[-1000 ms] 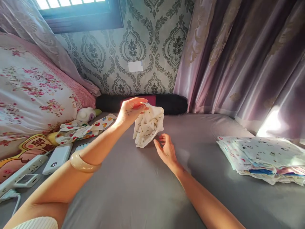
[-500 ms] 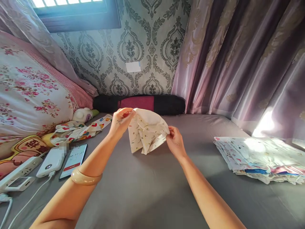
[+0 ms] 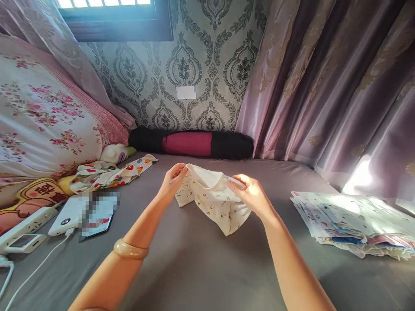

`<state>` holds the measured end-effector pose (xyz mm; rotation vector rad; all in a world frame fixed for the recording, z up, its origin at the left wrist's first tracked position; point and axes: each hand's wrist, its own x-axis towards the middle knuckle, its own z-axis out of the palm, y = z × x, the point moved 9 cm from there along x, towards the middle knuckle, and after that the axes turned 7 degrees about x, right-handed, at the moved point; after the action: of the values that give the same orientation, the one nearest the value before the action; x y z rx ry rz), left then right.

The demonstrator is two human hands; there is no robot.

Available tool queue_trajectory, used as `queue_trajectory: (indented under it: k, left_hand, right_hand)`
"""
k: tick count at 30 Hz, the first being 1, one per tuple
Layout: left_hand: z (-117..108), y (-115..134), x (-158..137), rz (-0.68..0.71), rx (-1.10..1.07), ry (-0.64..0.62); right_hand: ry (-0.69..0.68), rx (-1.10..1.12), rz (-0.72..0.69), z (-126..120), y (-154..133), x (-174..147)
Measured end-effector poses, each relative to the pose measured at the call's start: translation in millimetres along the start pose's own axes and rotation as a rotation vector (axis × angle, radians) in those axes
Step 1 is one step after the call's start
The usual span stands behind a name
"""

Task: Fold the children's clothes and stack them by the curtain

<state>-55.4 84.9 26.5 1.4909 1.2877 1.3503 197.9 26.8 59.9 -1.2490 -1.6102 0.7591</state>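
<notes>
A small cream baby top [image 3: 214, 201] with a tiny scattered print is held up over the bed, its neckline opening facing up and its lower part hanging in loose folds. My left hand [image 3: 175, 179] pinches its upper left corner between thumb and fingers. At the other side, my right hand [image 3: 249, 190] grips the fabric near the right shoulder, thumb lying on the front. A beige bangle [image 3: 131, 249] circles my left wrist.
On the right lies a stack of folded printed clothes [image 3: 353, 220]. To the left are a crumpled patterned cloth [image 3: 106, 175], a phone [image 3: 100, 226], a white power bank [image 3: 66, 220] and a power strip [image 3: 29, 224]. A black and pink roll [image 3: 188, 144] lies against the wall.
My right hand has moved slightly right and shifted its grip, with the thumb on the front. The top has turned and dropped a little, and its neckline now shows.
</notes>
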Motion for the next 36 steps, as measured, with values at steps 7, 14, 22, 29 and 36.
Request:
queue_trajectory:
  k: [7, 14, 22, 29, 36]
  left_hand:
    - [-4, 21, -12, 0.06, 0.123, -0.145]
    - [-22, 87, -33, 0.174, 0.227, -0.323]
    - [-58, 162, -34, 0.284, 0.327, -0.114]
    - [-73, 159, -30, 0.315, 0.274, 0.159]
    - [-46, 158, -7, 0.486, 0.35, 0.112]
  right_hand:
    - [0.109, -0.186, -0.153, -25, -5, 2]
    - [0.028, -0.075, -0.132, -54, -40, 0]
    - [-0.12, 0.023, -0.184, -72, -87, -5]
    - [0.183, -0.024, -0.408, -85, -98, -1]
    - [0.319, -0.187, -0.546, -83, -99, 12]
